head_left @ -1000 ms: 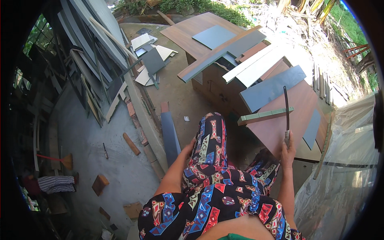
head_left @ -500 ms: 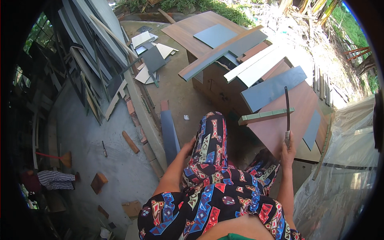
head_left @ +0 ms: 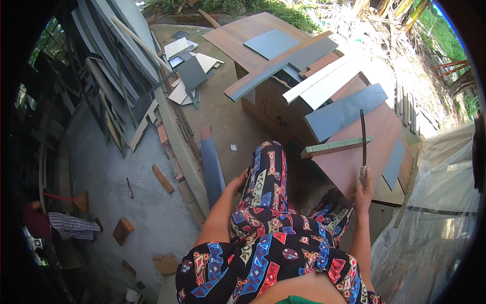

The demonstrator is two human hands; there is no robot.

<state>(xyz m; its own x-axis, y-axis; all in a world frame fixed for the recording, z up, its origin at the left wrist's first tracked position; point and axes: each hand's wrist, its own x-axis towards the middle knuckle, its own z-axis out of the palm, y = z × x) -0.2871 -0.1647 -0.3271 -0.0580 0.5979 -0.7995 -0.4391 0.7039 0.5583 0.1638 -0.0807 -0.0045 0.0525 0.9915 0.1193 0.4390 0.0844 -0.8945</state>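
My right hand (head_left: 363,195) is closed round the greyish handle of a long thin dark blade (head_left: 363,136). The blade points away from me, over a reddish-brown board (head_left: 349,159) and across a narrow green-edged strip (head_left: 336,147) lying on it. Beside my left knee, my left hand (head_left: 238,182) rests against the patterned trouser leg (head_left: 267,177). Its fingers are mostly hidden by the leg, and I see nothing in it. A blue-grey board (head_left: 212,169) stands close to that hand.
Boards, among them a white one (head_left: 324,81) and a blue-grey one (head_left: 347,111), lie over a cardboard box (head_left: 273,109). Offcuts (head_left: 192,73) are heaped on the ground. Long panels (head_left: 109,50) lean at far left. Plastic sheeting (head_left: 435,202) hangs at right. Another person (head_left: 71,225) is at lower left.
The scene has shifted very slightly left in the view. The other person at lower left has shifted a little. Both my hands keep their places.
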